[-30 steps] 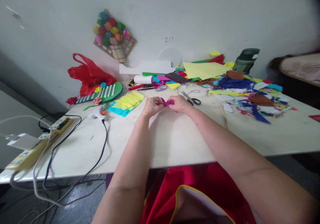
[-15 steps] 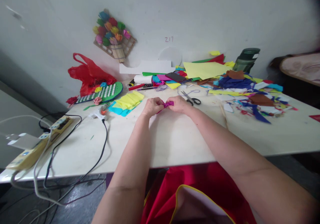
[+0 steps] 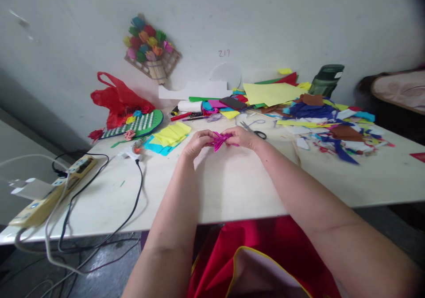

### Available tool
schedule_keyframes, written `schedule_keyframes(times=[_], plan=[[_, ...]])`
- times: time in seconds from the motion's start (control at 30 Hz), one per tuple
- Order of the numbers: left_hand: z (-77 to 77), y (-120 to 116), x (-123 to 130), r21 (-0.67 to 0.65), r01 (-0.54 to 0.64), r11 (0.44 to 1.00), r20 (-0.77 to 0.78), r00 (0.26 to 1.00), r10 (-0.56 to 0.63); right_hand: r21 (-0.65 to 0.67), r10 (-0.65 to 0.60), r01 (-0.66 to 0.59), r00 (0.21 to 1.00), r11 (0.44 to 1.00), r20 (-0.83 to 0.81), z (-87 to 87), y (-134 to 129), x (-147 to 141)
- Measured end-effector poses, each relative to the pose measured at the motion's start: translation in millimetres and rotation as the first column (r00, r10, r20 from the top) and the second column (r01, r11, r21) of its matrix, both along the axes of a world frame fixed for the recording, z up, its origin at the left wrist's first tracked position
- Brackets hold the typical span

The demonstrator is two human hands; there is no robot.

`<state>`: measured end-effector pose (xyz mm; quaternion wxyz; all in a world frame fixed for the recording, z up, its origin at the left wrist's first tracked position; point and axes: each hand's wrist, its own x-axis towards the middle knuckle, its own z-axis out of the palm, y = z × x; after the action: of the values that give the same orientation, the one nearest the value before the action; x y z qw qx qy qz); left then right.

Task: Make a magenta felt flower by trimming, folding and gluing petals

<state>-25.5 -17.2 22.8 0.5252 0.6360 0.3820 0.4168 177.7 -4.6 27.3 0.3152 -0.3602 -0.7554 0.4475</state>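
Note:
A crumpled magenta piece (image 3: 219,142), paper or cloth, is stretched between my two hands above the white table (image 3: 232,187). My left hand (image 3: 199,142) pinches its left end. On its right end the fingers of my right hand (image 3: 241,137) are closed. The piece is gathered at its middle and spreads out a little toward me. Black-handled scissors (image 3: 260,134) lie just beyond my right hand, partly covered by it. Yellow sheets (image 3: 171,132) on top of blue ones (image 3: 159,146) lie left of my left hand.
Coloured scraps (image 3: 345,134) are heaped at the right, near a dark green bottle (image 3: 327,80). Markers (image 3: 182,116) lie at the back. On the left are a glue gun (image 3: 133,150) with its cord, a power strip (image 3: 53,200) and a red bag (image 3: 119,101).
Both hands have moved slightly apart. The magenta piece, bunched up before, now shows more of itself between them and is fanned out. More of the scissors is covered by my right hand.

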Motion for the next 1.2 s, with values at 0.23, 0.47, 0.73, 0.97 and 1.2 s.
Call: schedule_keyframes(times=[0.23,0.47,0.73,0.97,1.2], plan=[[0.5,0.5,-1.2,0.002,0.067,0.998,0.065,0.996,-0.067,-0.078,0.026,-0.034,0.995,0.996,-0.1,-1.7,1.2,4.9],[5.0,-1.9,5.5,0.011,0.023,1.0,0.149,0.988,-0.025,-0.226,0.068,-0.151,0.939,0.962,-0.338,-9.0,5.3,1.0],[-4.3,4.4,16.9,0.138,-0.294,0.946,0.097,0.954,0.283,-0.296,0.014,-0.135,0.926,0.946,-0.378,-12.1,3.1,-6.9],[-10.8,9.6,15.2,0.128,-0.317,0.94,0.071,0.948,0.31,-0.155,-0.018,-0.008,0.986,0.988,-0.169,-13.1,5.1,-9.6],[-8.7,10.7,14.4,0.361,-0.333,0.871,-0.017,0.932,0.363,0.069,-0.06,0.067,0.993,0.995,-0.106,-13.1,4.2,-16.7]])
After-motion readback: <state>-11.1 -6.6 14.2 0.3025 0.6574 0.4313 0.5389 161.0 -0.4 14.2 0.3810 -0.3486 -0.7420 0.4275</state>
